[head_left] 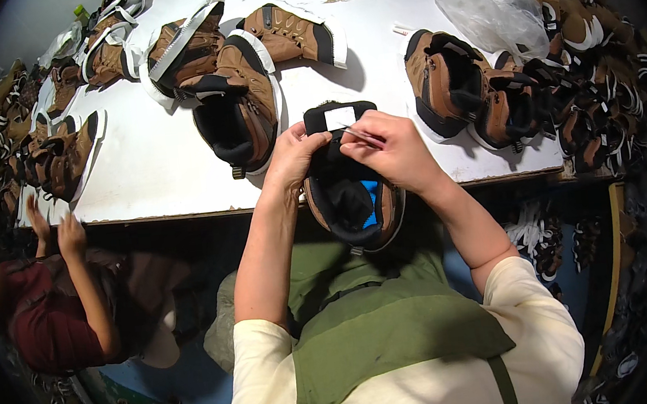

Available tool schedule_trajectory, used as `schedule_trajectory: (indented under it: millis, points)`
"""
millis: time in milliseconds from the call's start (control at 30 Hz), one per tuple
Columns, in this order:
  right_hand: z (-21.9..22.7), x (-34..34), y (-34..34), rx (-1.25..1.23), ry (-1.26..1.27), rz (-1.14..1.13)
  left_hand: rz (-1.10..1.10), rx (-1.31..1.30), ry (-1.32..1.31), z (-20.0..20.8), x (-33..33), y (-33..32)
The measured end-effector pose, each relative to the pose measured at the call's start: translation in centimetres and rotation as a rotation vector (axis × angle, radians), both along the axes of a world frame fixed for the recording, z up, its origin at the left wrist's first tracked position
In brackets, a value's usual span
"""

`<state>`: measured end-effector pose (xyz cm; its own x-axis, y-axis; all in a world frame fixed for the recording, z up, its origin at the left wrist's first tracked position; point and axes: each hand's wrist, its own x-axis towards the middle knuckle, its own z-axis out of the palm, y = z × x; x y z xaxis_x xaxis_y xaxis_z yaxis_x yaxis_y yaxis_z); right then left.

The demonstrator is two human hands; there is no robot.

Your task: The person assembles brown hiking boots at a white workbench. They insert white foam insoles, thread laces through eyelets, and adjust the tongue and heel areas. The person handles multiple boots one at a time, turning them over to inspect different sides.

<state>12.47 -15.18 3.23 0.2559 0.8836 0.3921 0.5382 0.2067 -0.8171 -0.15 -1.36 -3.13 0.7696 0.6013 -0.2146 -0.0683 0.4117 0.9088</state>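
Boot (342, 204) at the table (180, 189) edge, heel toward us.
Our left hand (293, 156) pinches the raised tongue (318, 117), likely to steady its white label (340, 116); our right hand (395, 147) grips a thin tool (365, 136) pen-fashion, tip by the label, seemingly for fine control. The boot overhangs toward our apron (384, 330), perhaps keeping the tongue within easy reach.

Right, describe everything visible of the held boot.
The boot is brown, with black, soft-looking lining and a blue patch inside. It is open side up by the table, heel toward the apron, toe hidden. The left hand pinches its black tongue; the right hand holds a thin tool at the tongue's white label.
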Motion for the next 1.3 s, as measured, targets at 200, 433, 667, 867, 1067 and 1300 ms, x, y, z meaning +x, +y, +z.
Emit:
schedule_trajectory:
  millis: [200,433,667,867,1067,1300]
  points:
    - [-1.0,1.1,1.2,-0.222,-0.270,-0.090,0.021,-0.067,-0.049,0.0,0.2,-0.7]
    - [-1.0,0.7,1.8,-0.230,-0.468,-0.134,0.024,-0.041,-0.063,-0.5,0.2,-0.6]
    - [-0.9,0.4,2.0,-0.215,-0.614,-0.121,0.043,0.020,-0.069,-0.9,0.4,-0.7]
    - [-1.1,2.4,1.1,-0.083,0.059,-0.099,0.033,-0.024,-0.048,0.0,-0.2,-0.9]
    - [-3.3,3.8,-1.3,-0.095,0.470,-0.378,0.042,-0.034,-0.069,0.8,0.3,-0.2]
    - [-2.6,0.9,-3.5,-0.042,0.516,-0.343,0.102,0.065,-0.171,1.7,2.4,-0.9]
